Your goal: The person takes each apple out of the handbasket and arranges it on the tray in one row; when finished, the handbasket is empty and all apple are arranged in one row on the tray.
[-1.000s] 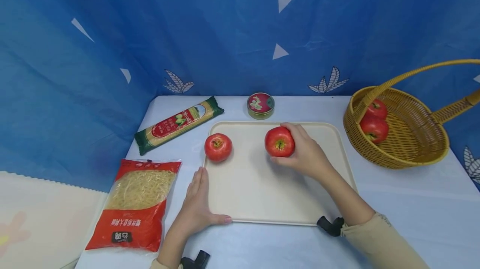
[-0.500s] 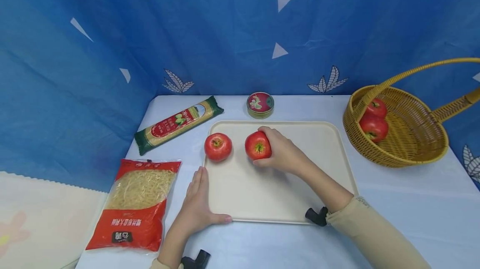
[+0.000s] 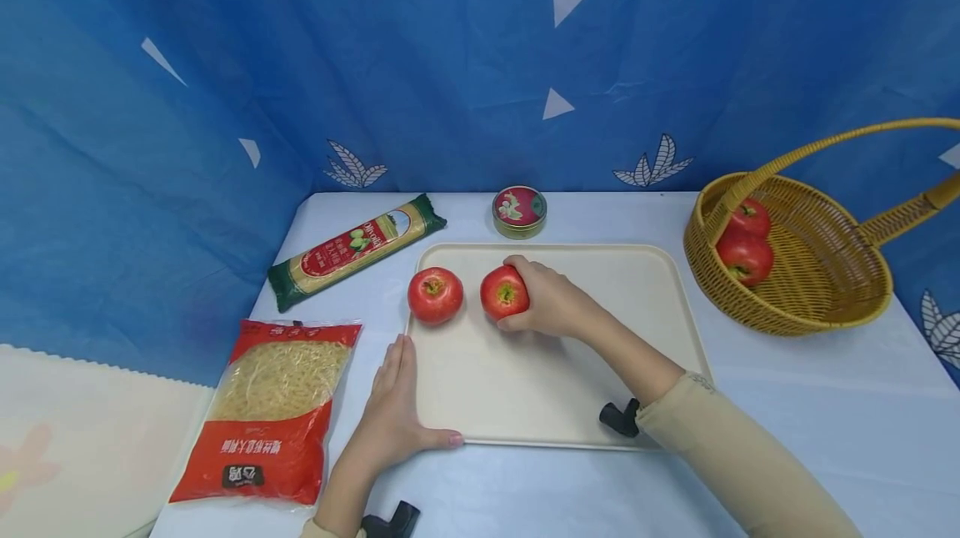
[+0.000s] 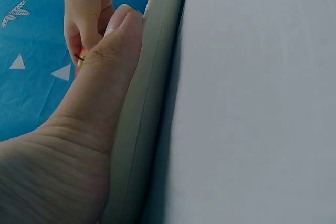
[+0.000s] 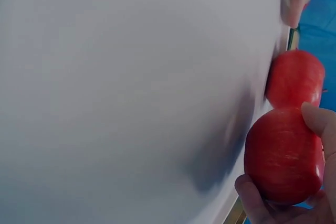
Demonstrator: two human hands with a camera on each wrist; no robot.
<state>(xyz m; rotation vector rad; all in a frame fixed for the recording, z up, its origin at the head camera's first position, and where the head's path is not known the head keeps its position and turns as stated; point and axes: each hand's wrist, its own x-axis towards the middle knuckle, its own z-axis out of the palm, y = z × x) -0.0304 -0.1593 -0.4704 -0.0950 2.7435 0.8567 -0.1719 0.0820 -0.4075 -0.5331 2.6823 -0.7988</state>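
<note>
In the head view my right hand (image 3: pixel 547 300) grips a red apple (image 3: pixel 504 293) from its right side, over the upper left part of a cream tray (image 3: pixel 600 388). The right wrist view shows thumb and fingers curled round that apple (image 5: pixel 283 156); whether it touches the tray is hard to tell. Just left of it another apple (image 3: pixel 435 295) sits at the tray's left edge. My left hand (image 3: pixel 393 413) rests against the tray's lower left corner, fingers straight along the left side and thumb along the front edge. Its thumb (image 4: pixel 105 82) lies by the rim in the left wrist view.
A wicker basket (image 3: pixel 817 271) with a tall handle stands right of the tray, with red apples (image 3: pixel 746 257) inside. Behind the tray is a round tin (image 3: pixel 519 213). A long pasta packet (image 3: pixel 356 253) and a red pasta bag (image 3: pixel 266 413) lie to the left. A blue curtain hangs behind.
My right hand has carried its apple leftward across the tray, close to the other apple. The left hand has stayed at the tray's corner.
</note>
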